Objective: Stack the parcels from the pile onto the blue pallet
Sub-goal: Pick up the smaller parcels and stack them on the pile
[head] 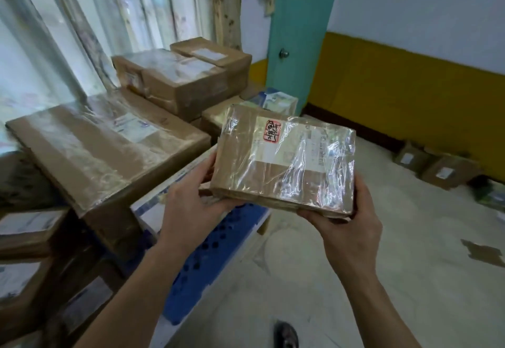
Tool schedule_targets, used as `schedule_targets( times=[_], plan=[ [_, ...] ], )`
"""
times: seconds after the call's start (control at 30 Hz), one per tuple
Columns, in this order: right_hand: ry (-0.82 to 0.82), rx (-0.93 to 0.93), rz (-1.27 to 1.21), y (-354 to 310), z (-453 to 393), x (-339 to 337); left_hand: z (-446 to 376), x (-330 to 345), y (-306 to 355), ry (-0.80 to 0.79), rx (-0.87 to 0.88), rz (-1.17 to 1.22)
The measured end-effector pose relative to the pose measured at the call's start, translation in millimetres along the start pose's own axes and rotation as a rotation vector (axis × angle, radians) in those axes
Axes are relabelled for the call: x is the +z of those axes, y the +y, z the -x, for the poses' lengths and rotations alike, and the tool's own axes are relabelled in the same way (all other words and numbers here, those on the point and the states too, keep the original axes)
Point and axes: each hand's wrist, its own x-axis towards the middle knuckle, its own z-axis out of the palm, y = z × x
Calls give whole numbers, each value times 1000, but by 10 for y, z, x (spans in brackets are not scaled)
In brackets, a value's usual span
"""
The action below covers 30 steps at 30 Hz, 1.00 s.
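I hold a small brown parcel (284, 161) wrapped in shiny clear tape, with a white label and a red stamp, in the air at the middle of the view. My left hand (191, 194) grips its left edge, and my right hand (347, 224) grips its lower right corner from beneath. Below it lies the blue pallet (207, 271), its perforated deck showing between my arms. Stacked parcels stand on the pallet to the left: a long flat box (103, 151) and a taller pile (177, 82) behind it.
Curtains (82, 33) hang behind the stack. A teal door (297, 33) stands at the back. More loose parcels (437, 167) lie on the floor by the yellow wall at right. A cardboard scrap (483, 252) lies on the pale floor; a shoe (285, 334) shows at the bottom.
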Motion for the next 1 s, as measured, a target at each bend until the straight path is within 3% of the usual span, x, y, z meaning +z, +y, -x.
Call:
schedule_targets(
  times=[0.27,0.63,1.0],
  plan=[
    [-140,-2,-136,696,-1752,212,-1070,857,-94,202,-90,-81],
    [-246,-118,-81,1286,-3985,1044,-2869,1261,-482,144,-145,-262],
    [-531,-30,-116,2108,-5064,2001,-3724,1683,-1031,180,-382,-329]
  ],
)
